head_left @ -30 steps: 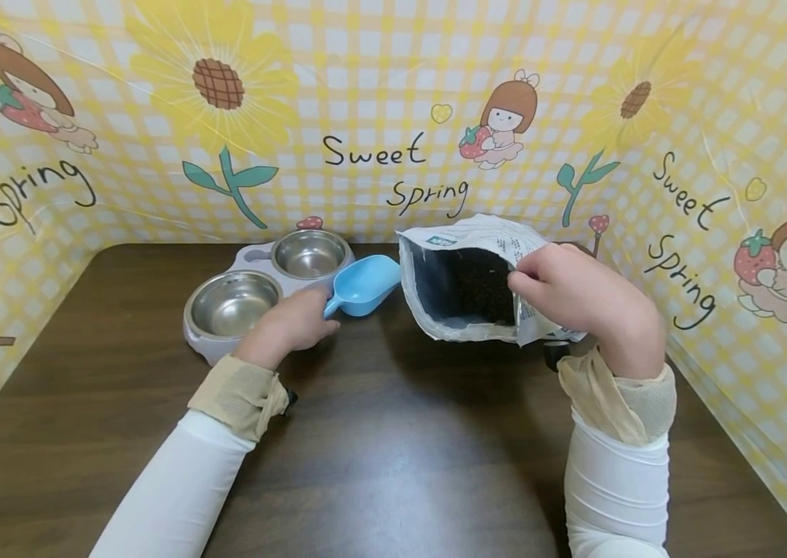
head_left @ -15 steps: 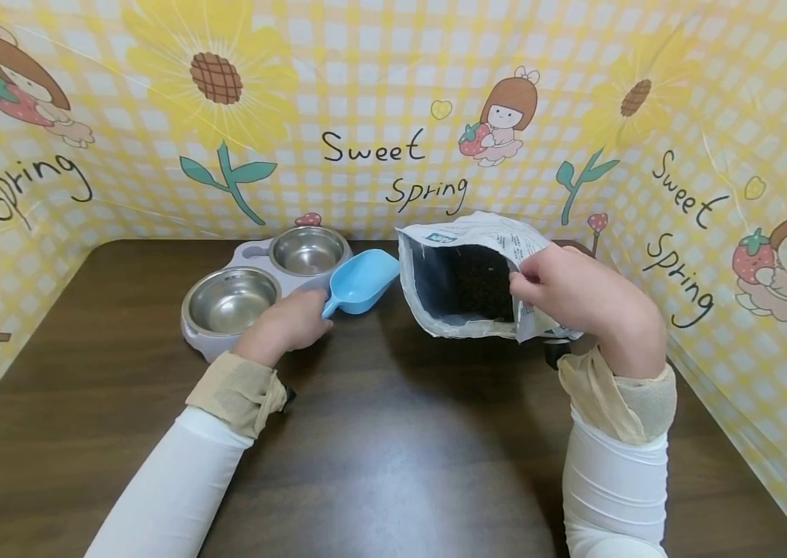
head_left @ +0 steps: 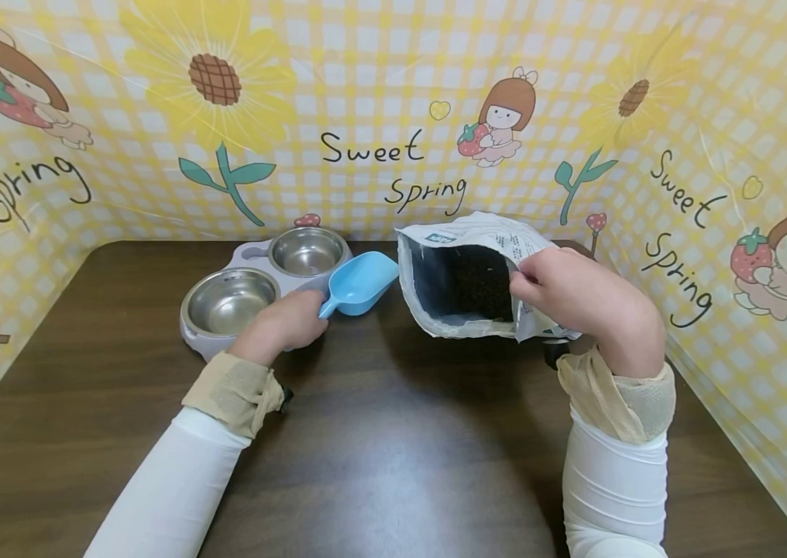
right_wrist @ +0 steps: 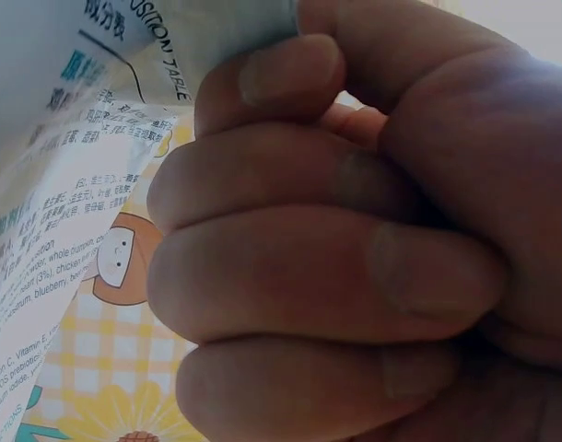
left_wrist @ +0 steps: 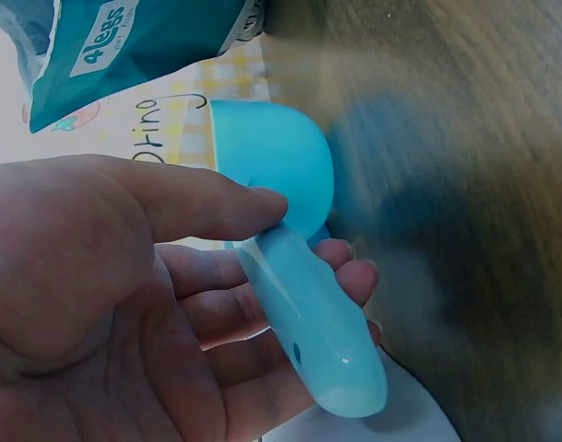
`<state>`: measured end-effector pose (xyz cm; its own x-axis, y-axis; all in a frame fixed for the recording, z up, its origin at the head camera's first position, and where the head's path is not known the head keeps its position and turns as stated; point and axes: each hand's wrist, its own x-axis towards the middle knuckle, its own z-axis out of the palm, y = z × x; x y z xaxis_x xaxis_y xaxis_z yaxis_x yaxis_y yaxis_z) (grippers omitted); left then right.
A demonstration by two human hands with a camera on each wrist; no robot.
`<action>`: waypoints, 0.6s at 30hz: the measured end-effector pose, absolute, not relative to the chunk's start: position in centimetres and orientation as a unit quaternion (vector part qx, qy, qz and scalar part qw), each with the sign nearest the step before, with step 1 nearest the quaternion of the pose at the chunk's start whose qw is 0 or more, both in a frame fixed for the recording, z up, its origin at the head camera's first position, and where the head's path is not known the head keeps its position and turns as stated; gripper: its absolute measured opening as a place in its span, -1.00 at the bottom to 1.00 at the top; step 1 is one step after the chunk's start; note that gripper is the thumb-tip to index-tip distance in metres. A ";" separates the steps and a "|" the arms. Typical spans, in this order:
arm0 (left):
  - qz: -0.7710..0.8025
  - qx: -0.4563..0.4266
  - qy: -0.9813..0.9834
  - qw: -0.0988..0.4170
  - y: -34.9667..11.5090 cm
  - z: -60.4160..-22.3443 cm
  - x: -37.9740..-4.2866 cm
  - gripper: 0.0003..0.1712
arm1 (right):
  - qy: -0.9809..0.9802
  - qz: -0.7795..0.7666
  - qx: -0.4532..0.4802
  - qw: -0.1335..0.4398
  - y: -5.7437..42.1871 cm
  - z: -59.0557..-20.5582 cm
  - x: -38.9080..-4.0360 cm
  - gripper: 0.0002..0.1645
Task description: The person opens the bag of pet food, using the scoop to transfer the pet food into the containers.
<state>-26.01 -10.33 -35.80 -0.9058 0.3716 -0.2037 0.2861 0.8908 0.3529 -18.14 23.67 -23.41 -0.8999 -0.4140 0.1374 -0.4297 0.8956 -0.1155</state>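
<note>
My left hand (head_left: 290,319) grips a light blue scoop (head_left: 364,284) by its handle. In the left wrist view the thumb presses along the top of the handle (left_wrist: 313,322) and the fingers curl under it. The scoop's bowl is empty and its front edge comes up close to the bag's mouth. With thumb and curled fingers, my right hand (head_left: 568,291) pinches the rim of a white printed bag (head_left: 466,230). The bag is tipped with its mouth wide toward me, showing dark brown granules (head_left: 482,283) inside. Printed text covers the bag's side (right_wrist: 41,239) in the right wrist view.
A pale lilac double-bowl feeder (head_left: 191,341) stands at the back left, behind and beside my left hand. It carries two steel bowls, the nearer one (head_left: 229,298) larger. The brown table (head_left: 379,465) ends at a yellow checked backdrop (head_left: 359,70) behind and on both sides.
The scoop and left hand have shifted very slightly left in the head view, along with a small tilt of the camera. The right hand keeps its hold on the bag.
</note>
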 end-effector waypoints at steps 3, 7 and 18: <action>0.161 0.173 0.963 0.130 -10.5 -35.7 -26.0 -0.85 | -0.973 0.070 0.213 0.054 23.7 -23.4 -18.2 -0.48; 0.164 0.180 0.961 0.128 -10.6 -35.7 -26.0 -0.83 | -0.974 0.071 0.209 0.053 23.6 -23.4 -18.2 -0.50; 0.171 0.177 0.960 0.131 -10.6 -35.7 -26.1 -0.76 | -0.975 0.068 0.207 0.053 23.6 -23.4 -18.2 -0.49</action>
<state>-26.06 -10.56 -35.68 -0.9031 0.3846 -0.1908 0.2953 0.8790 0.3744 -18.19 23.56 -23.42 -0.9086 -0.3967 0.1309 -0.4110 0.9049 -0.1106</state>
